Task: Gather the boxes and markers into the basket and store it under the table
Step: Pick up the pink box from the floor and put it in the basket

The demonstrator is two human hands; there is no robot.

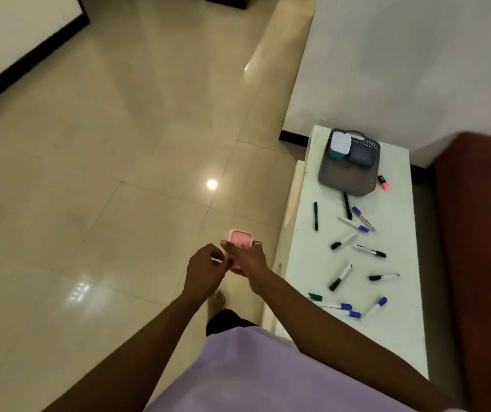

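right hand (247, 257) grips pink box (239, 240), left hand (205, 267) touching beside

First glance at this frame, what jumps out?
The pink box held in both hands, left hand and right hand, over the tiled floor just left of the white table. Then the markers scattered loose across the tabletop. At the table's far end sits the grey basket, already holding a white and teal box and a dark box.
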